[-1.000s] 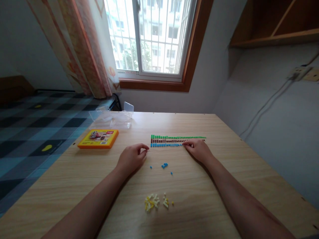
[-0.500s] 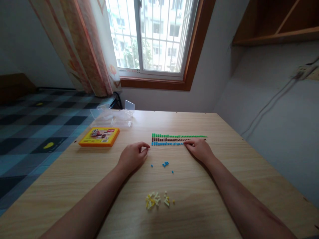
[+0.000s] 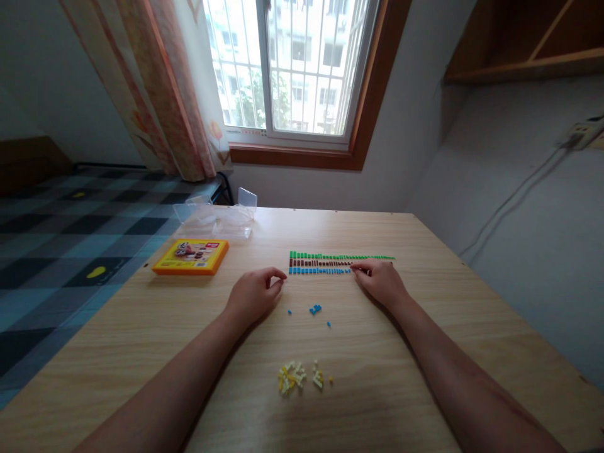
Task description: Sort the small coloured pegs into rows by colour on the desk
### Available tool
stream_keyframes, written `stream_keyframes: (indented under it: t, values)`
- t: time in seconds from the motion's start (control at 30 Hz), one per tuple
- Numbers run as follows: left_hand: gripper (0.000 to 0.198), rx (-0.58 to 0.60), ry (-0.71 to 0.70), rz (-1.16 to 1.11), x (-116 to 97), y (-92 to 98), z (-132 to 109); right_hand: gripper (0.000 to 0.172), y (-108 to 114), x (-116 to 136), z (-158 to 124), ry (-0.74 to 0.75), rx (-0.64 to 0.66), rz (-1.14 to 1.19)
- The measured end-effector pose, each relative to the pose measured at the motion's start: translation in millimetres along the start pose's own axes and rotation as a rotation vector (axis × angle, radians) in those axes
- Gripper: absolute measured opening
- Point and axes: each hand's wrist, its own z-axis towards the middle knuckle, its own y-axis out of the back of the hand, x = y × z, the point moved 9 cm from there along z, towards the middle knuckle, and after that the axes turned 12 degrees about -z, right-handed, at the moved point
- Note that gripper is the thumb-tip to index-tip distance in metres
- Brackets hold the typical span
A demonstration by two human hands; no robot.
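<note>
Three rows of tiny bricks lie side by side on the wooden table [image 3: 425,377]: a green row [image 3: 340,256], a brown row [image 3: 321,263] and a blue row [image 3: 318,271]. My right hand [image 3: 380,282] rests at the right end of the blue row, fingertips pinched together against it. My left hand [image 3: 255,294] rests on the table left of the rows, fingers curled, thumb meeting the forefinger. Whether either pinch holds a brick I cannot tell. A few loose blue bricks [image 3: 314,309] lie between my hands. A small heap of yellow and white bricks [image 3: 297,377] lies nearer to me.
A flat orange and yellow box [image 3: 191,257] lies at the table's left. Behind it stands an open clear plastic case [image 3: 214,217]. A window, a curtain and a bed with a checked cover lie beyond the table. A wall bounds the right side.
Both hands stay where they were; only the view has shifted slightly.
</note>
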Motion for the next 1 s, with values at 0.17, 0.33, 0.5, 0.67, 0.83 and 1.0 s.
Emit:
stream_keyframes:
  t: [0.17,0.33,0.5,0.67,0.83,1.0]
  values:
    - [0.024,0.167,-0.26,-0.05,-35,-17.6,-16,0.021,9,51,-17,0.244,0.008,0.108]
    - [0.035,0.285,-0.481,-0.049,-64,-29.9,-36,0.022,-4,96,-39,0.483,0.154,0.222]
    - [0.038,0.301,-0.522,0.023,-66,-33.3,-39,0.021,-10,106,-43,0.56,0.188,0.207]
    - [0.04,0.33,-0.526,0.074,-63,-37.2,-38,0.02,-14,108,-43,0.575,0.212,0.195]
    - [0.038,0.326,-0.502,0.091,-61,-37.5,-36,0.019,-14,98,-36,0.513,0.195,0.137]
    - [0.034,0.27,-0.447,0.099,-54,-32.5,-30,0.014,-9,68,-24,0.37,0.148,0.049]
